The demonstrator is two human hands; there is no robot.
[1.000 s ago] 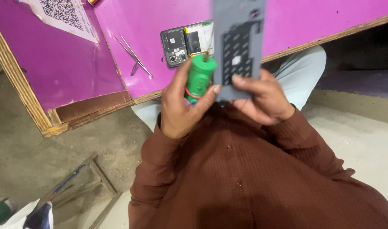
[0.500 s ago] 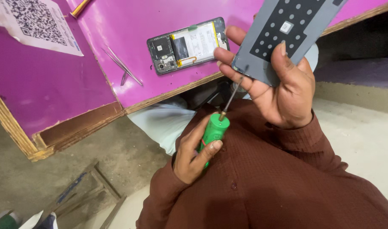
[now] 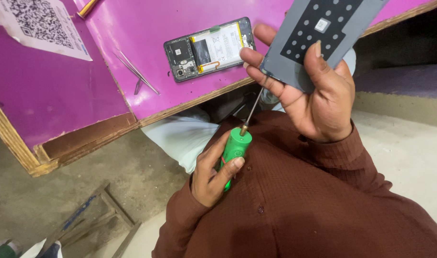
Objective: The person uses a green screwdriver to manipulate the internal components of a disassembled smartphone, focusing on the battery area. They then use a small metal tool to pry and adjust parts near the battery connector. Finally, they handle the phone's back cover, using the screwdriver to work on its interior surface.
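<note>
The left hand point(image 3: 213, 173) wraps its fingers point(image 3: 230, 168) around the green handle of a screwdriver point(image 3: 235, 150), thumb pressed along the side, so the thin metal shaft points up and away from the chest toward the other hand. That closed grip low on the handle keeps the tip steady and leaves the shaft free to reach.

The right hand point(image 3: 314, 91) holds a grey phone back cover point(image 3: 323, 33) above the lap, inner face turned toward the camera, showing its black pad with pale dots. The thumb lies over the top of the inner face while the other fingers point(image 3: 256, 59) curl up from beneath the lower edge, pinching the panel and tilting it so that edge meets the screwdriver tip. The tip seems to touch the cover's edge right beside those fingertips, though the exact contact is too small to tell.

Beyond the right fingers, on the purple table point(image 3: 132, 28), lies the opened phone point(image 3: 209, 48), battery and circuit boards exposed, face down and flat. Further left of it rest metal tweezers point(image 3: 136, 72), near a printed paper sheet point(image 3: 39, 26) at the table's far corner.
</note>
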